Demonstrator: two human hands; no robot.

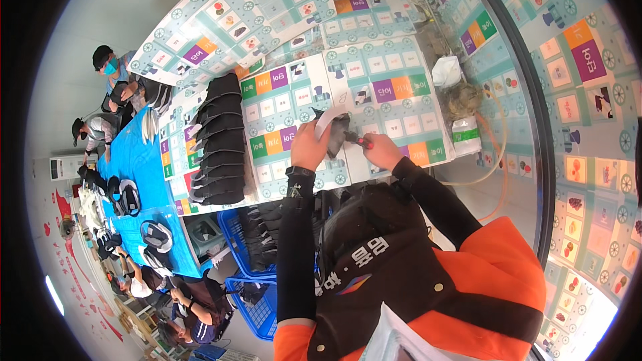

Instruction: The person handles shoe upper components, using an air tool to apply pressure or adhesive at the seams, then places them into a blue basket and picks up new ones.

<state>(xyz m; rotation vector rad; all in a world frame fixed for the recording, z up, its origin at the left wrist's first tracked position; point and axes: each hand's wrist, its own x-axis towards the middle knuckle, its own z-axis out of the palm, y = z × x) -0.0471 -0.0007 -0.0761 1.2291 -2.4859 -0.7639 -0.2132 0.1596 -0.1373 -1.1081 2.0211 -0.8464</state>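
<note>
Both forearms reach forward over the surface [394, 103]. The left hand [309, 147] curls its fingers around a grey piece [334, 130], held up between both hands. The right hand [382, 150] pinches a red-handled tool [358, 139] against it.

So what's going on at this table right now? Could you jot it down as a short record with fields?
Left hand: holds a grey and white shoe upper above the table
Right hand: grips a small red-handled tool against the upper
Table: covered with printed teal sheets
To the left: a row of stacked dark shoe uppers
Below the table: blue baskets
Others: people seated along a blue table further left
</note>
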